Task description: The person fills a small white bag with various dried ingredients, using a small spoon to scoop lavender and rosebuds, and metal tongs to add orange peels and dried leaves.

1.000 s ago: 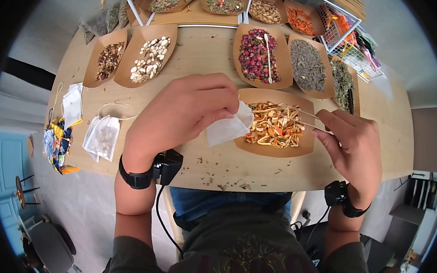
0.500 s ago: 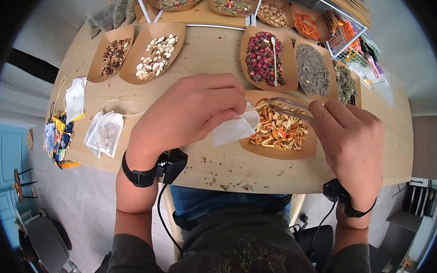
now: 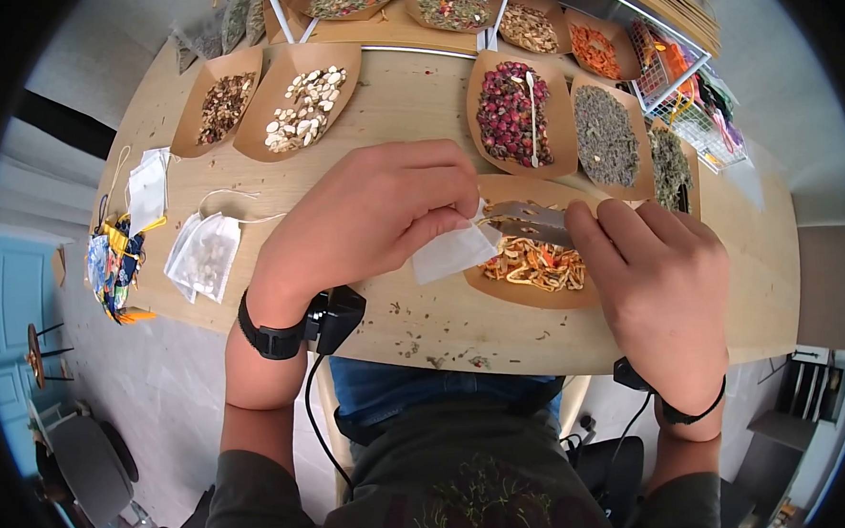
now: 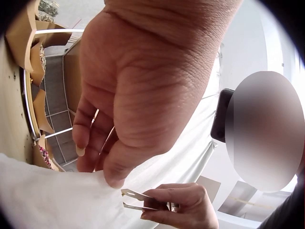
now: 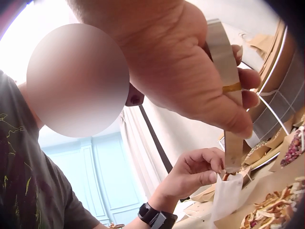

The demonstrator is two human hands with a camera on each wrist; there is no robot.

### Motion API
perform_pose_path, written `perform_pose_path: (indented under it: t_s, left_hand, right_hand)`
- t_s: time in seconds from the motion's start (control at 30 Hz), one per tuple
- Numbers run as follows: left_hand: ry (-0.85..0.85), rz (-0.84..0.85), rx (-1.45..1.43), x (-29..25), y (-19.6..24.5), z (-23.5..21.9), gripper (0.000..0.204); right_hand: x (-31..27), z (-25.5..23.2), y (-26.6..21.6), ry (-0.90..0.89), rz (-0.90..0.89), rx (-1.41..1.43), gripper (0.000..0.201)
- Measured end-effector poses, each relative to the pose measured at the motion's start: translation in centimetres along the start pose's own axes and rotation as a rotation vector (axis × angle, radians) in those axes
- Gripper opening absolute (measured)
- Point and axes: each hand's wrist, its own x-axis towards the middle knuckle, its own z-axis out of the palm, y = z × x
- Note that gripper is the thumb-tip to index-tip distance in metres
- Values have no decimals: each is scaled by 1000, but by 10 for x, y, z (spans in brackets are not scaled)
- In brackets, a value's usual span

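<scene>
while both hands met over the light wooden desk (image 3: 404, 102), the scene read so:

left hand: the left hand (image 3: 368, 224) had its fingers curled, pinching the mouth of a small white mesh sachet (image 3: 452, 251) and holding it just above the near edge of the desk.

right hand: the right hand (image 3: 658, 285) gripped flat metal tweezers (image 3: 527, 222), fingers curled round them; the tips pointed into the sachet's mouth with a thin yellow strip between them.

sachet place: it hung touching the near left rim of a brown paper tray of dried orange peel strips (image 3: 537, 258), directly under the left fingertips.

around: a brown paper tray of dried rosebuds (image 3: 510, 111) with a white spoon in it lay beyond; a brown paper tray of pale sliced root pieces (image 3: 301, 106) sat to the left; spare white sachets with strings (image 3: 202, 256) lay near the desk's left edge.

doing it well, as i judged: the mouth should be kept wide by the pinching fingers, the tweezers should go well past the rim before easing, and the sachet should stay over the tray so strays fall back.

writing: no brand, label or lettering could be read in any view.
</scene>
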Motion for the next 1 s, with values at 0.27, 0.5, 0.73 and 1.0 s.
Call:
perform_pose_path:
  t_s: [0.27,0.5,0.73,1.0]
  left_hand:
    - [13,-12,22,-1,-1,0,14]
    - [15,-4,8,-1,-2,-2,13]
    - [38,-9,-59,-1,0,-7,11]
    - [29,-106,-31,-1,5,-19,11]
  right_hand:
    - [4,-2,-4,32,-62,-26,43]
    - [-7,-3,14,70,1,101,51]
    - [-20,15,27,-51,257,294,40]
    - [-30,52,28,-236,243,444,33]
